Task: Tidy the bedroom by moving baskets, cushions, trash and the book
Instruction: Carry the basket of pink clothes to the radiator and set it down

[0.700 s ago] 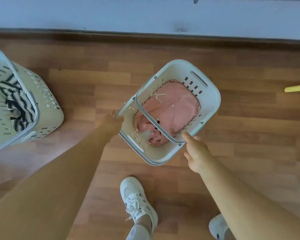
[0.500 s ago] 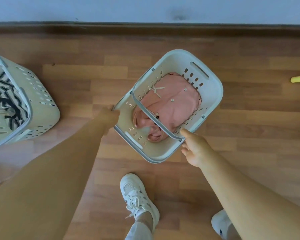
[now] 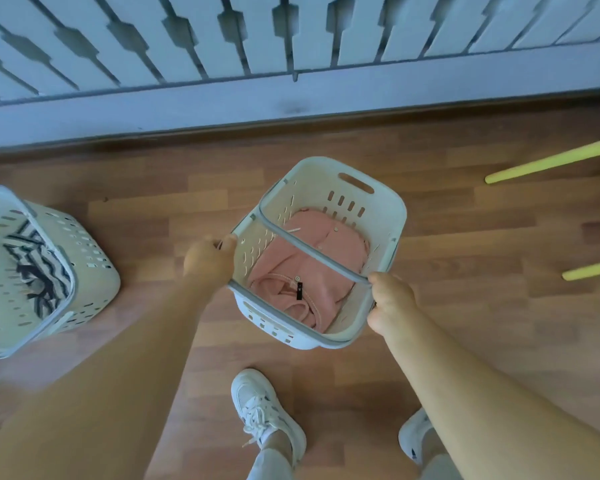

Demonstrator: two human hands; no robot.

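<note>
Mid-frame, the left hand and right hand grip the basket by its rim, apparently just above the floor; the second basket waits at left, unmoved.

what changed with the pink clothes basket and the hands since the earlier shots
The white basket with the pink garment now appears lifted and tilted. The left hand and right hand keep gripping its rim on either side. The striped-laundry basket stays on the floor to the left.
</note>
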